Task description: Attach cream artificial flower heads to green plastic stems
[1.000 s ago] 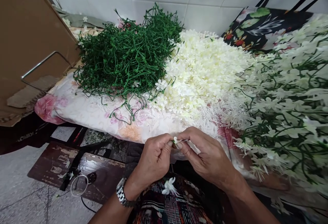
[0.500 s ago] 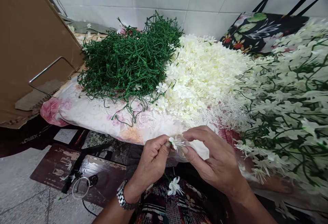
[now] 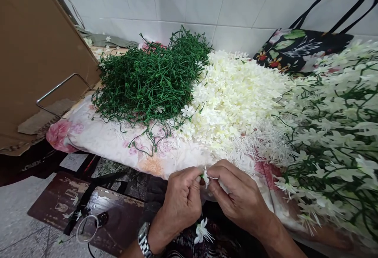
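My left hand (image 3: 181, 201) and my right hand (image 3: 236, 199) meet at the bottom centre, both pinched on one small white artificial flower (image 3: 205, 177) with a thin stem piece between the fingertips. A wristwatch (image 3: 144, 241) is on my left wrist. Another white flower (image 3: 201, 231) lies on my lap below the hands. Beyond the hands, on a floral cloth (image 3: 118, 140), sits a heap of green plastic stems (image 3: 150, 80) on the left and a heap of cream-white flower heads (image 3: 236, 96) in the middle.
Assembled sprays of white flowers on green stems (image 3: 333, 132) fill the right side. A dark floral bag (image 3: 298, 49) leans on the tiled wall. Cardboard (image 3: 35, 49) and a metal wire frame (image 3: 59, 88) stand at left. A dark board (image 3: 88, 210) with a ring lies on the floor.
The view tilted, so everything sits lower in frame. My fingertips have closed tighter together on the small flower, which was more spread between the hands half a second ago.
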### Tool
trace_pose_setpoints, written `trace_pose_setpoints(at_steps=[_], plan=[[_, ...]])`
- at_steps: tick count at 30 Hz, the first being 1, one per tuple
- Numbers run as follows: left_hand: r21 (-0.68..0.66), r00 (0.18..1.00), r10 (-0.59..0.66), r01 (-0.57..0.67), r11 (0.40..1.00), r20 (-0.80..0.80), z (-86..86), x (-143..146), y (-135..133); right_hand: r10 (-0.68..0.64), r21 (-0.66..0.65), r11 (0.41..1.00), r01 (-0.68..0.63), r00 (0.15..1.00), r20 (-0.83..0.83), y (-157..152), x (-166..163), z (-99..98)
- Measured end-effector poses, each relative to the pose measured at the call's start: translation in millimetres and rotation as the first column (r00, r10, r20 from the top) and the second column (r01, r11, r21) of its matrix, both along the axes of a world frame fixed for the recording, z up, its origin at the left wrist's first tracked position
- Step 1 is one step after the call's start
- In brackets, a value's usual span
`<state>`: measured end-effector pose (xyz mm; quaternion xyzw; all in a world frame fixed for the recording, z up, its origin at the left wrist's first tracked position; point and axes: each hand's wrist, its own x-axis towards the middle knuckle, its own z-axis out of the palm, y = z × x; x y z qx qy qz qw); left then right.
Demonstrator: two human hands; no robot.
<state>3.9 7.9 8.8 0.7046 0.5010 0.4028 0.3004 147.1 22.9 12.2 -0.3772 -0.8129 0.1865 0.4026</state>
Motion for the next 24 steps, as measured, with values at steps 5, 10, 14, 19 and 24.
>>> trace_pose_setpoints(at_steps=[5,10,14,19,24], plan=[[0.012,0.998,-0.003,0.004,1.000,-0.067,1.9,0.8,3.0,0.016,-0.018,1.000,-0.016,1.000,-0.013,4.2,1.6,3.0],[0.039,0.987,-0.027,0.034,0.999,-0.158,3.4,-0.4,5.0,0.025,-0.041,0.999,-0.024,1.000,0.018,5.6,4.2,2.3],[0.073,0.965,-0.013,0.033,0.997,-0.261,2.2,1.6,4.6,0.029,-0.062,0.998,-0.028,0.999,0.017,2.6,6.3,-0.6],[0.056,0.943,-0.024,0.045,0.997,-0.331,0.1,6.7,1.9,0.015,-0.089,0.996,-0.014,1.000,0.016,-0.4,8.1,-4.9],[-0.079,0.975,-0.058,0.041,0.996,-0.213,2.0,3.1,3.8,0.014,-0.061,0.998,-0.010,0.998,0.055,2.8,9.7,-0.1]])
